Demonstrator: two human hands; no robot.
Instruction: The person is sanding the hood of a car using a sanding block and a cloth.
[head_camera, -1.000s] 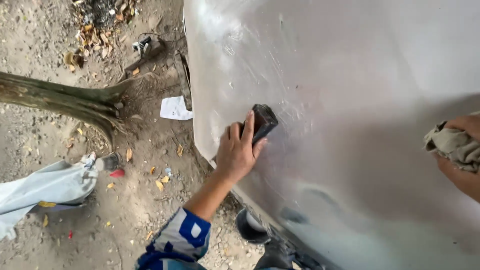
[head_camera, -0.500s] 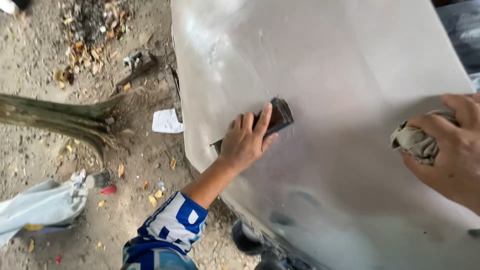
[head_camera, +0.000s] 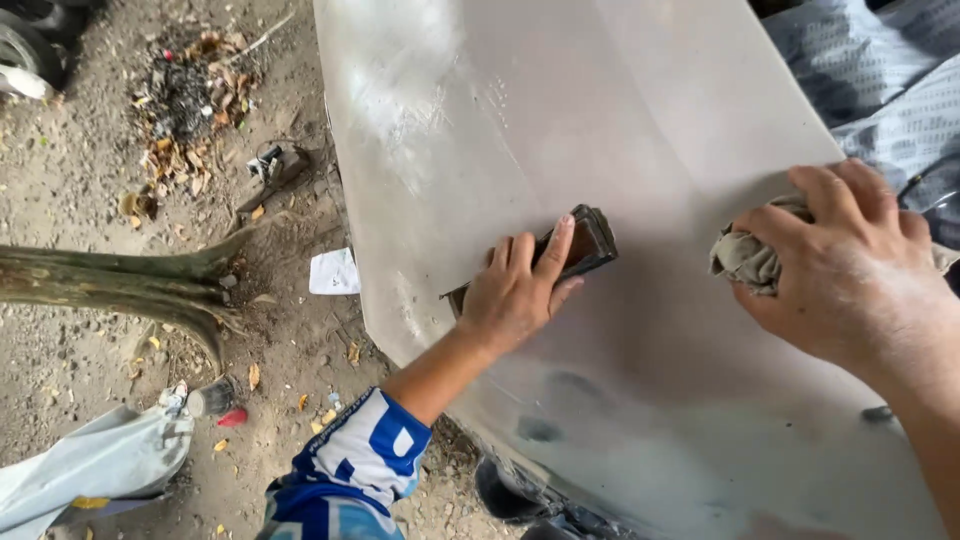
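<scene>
A large pale grey car body panel (head_camera: 600, 120) fills the middle and right of the view, dull and dusty with white smears near its top. My left hand (head_camera: 515, 295) presses a dark rectangular sanding block (head_camera: 585, 245) flat against the panel, fingers laid over it. My right hand (head_camera: 850, 270) rests on the panel further right, closed around a crumpled grey-brown rag (head_camera: 745, 260). A blue and white sleeve (head_camera: 355, 470) covers my left forearm.
Bare dirt ground lies to the left, with a tree trunk and roots (head_camera: 110, 285), dry leaves and ash (head_camera: 190, 100), a white paper scrap (head_camera: 333, 272), a pale cloth or sheet (head_camera: 90, 465) and a small can (head_camera: 208, 398). A patterned grey cover (head_camera: 880, 70) shows at top right.
The view has drawn closer and shifted over the panel. My left hand has slid the block up and to the right. My right hand with the rag has come further in.
</scene>
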